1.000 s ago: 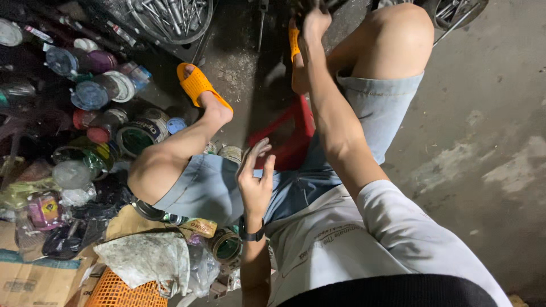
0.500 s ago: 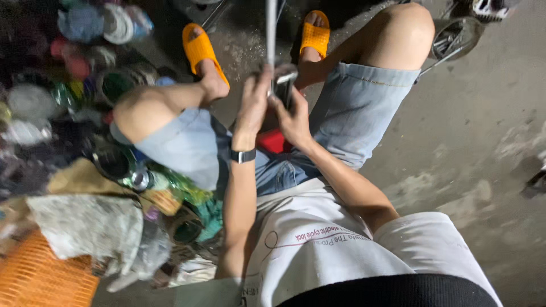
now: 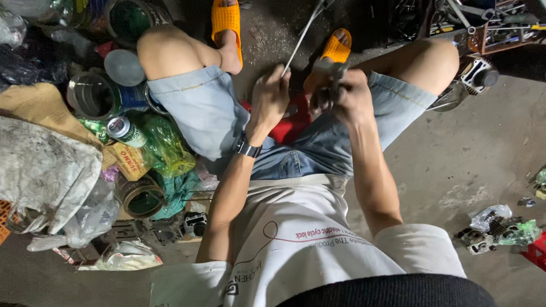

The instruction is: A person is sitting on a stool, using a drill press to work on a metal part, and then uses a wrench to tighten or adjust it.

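I sit on a low red stool [image 3: 289, 126] in denim shorts and orange sandals [image 3: 226, 23]. My left hand [image 3: 268, 99], with a black watch on its wrist, grips the near end of a long thin metal rod [image 3: 303, 34] that slants away to the upper right. My right hand [image 3: 346, 96] is closed around a small grey metal part [image 3: 331, 67] right beside the rod's near end. Both hands are close together above my lap. What lies inside the right fist is mostly hidden.
At left lie open paint cans [image 3: 91, 98], a drink can [image 3: 126, 131], green plastic bags [image 3: 165, 149], a dirty grey cloth [image 3: 42, 170] and cardboard. An engine part [image 3: 475, 75] and a tool rack [image 3: 483, 25] stand at upper right. Small parts in bags [image 3: 500, 230] lie on the concrete at right.
The view has swung right and the hands have come down toward my lap. My left hand now grips the thin rod; the right hand has closed on the metal part.
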